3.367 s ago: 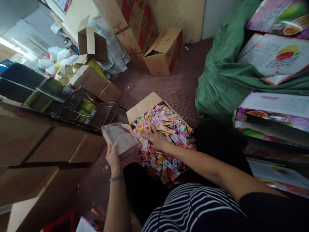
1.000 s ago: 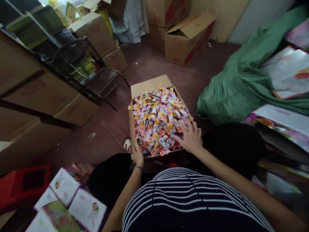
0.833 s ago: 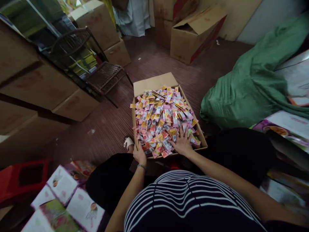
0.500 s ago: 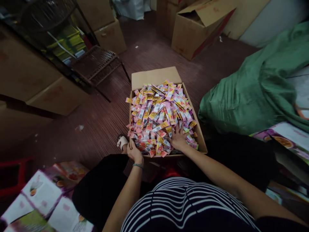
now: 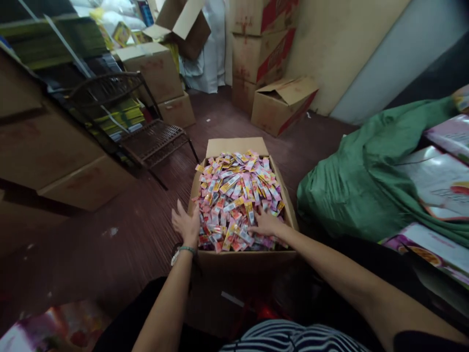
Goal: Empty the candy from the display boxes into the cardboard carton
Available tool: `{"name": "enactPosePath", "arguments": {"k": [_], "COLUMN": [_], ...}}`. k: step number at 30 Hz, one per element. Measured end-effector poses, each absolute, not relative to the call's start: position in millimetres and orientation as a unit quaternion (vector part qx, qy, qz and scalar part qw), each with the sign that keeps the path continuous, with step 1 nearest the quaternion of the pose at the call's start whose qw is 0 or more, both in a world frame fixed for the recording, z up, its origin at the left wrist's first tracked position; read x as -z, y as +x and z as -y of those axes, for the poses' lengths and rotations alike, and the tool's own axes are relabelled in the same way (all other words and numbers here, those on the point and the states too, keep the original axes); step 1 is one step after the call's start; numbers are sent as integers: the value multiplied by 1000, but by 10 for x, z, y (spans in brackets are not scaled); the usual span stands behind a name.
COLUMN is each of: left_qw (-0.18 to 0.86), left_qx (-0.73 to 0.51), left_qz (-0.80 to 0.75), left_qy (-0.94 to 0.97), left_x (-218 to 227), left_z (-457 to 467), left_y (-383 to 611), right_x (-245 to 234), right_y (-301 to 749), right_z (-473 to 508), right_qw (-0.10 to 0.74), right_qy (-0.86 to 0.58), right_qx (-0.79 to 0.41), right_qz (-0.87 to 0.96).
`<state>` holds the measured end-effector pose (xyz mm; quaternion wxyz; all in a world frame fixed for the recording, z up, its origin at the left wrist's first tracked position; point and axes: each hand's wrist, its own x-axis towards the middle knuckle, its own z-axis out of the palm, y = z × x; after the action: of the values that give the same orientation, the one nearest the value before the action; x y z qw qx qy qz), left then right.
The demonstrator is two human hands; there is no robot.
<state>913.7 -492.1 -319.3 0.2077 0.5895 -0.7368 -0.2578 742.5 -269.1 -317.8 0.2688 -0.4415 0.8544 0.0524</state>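
An open cardboard box (image 5: 238,145) stands on the floor before me, heaped with several small pink, yellow and orange sachets (image 5: 240,190). My left hand (image 5: 186,224) rests on the box's left rim with its fingers spread, a green band on the wrist. My right hand (image 5: 264,224) lies flat on the sachets near the front right, fingers stretched out. Neither hand visibly holds anything.
A green sack (image 5: 351,186) bulges at the right, under printed pink cartons (image 5: 439,181). A dark wire rack (image 5: 146,139) and brown cartons (image 5: 54,151) line the left. More cardboard boxes (image 5: 280,105) stand at the back wall. Dark floor (image 5: 120,239) lies to the left.
The clear packet in my left hand 3.4 s ago is gone. That hand has shifted up the left rim and spread. The view has tilted up; my right hand stays on the sachets.
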Motion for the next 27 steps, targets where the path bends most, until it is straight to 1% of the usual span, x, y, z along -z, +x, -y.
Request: {"name": "enactPosePath", "arguments": {"k": [2, 3, 4, 6, 8, 9, 10, 13, 14, 17, 22, 27], "left_qw": [210, 189, 158, 81, 12, -12, -30, -41, -37, -29, -39, -34], "left_qx": [189, 168, 152, 136, 145, 151, 154, 142, 135, 118, 86, 44], "left_qz": [825, 859, 887, 926, 946, 950, 951, 954, 956, 962, 965, 969], "left_qy": [490, 445, 407, 342, 290, 274, 265, 260, 256, 244, 243, 242], "left_x": [2980, 2903, 2854, 2847, 2951, 3031, 3118, 3346, 3395, 3459, 3499, 3720], "left_z": [5107, 5200, 5284, 5397, 5405, 5369, 5311, 5050, 4948, 4634, 4197, 4098], "left_y": [8843, 8666, 8480, 8120, 7844, 7758, 7714, 7812, 7900, 8211, 8534, 8469], "right_x": [2918, 2786, 2661, 2469, 2415, 2455, 2539, 2964, 3117, 3460, 3665, 3855], "right_y": [7437, 7431, 7405, 7267, 7018, 6876, 6744, 6555, 6584, 6850, 7220, 7166], "right_z": [2657, 2681, 2742, 2962, 3259, 3401, 3518, 3632, 3586, 3293, 2849, 2838], "right_qw": [286, 284, 264, 181, 82, 60, 65, 151, 163, 136, 132, 139], "right_qy": [-467, -474, -475, -464, -444, -434, -425, -405, -405, -410, -415, -400], "right_qx": [-85, -93, -85, -29, 46, 70, 79, 63, 61, 69, 59, 33], "right_qz": [-833, -829, -835, -867, -891, -896, -899, -900, -898, -899, -898, -905]}}
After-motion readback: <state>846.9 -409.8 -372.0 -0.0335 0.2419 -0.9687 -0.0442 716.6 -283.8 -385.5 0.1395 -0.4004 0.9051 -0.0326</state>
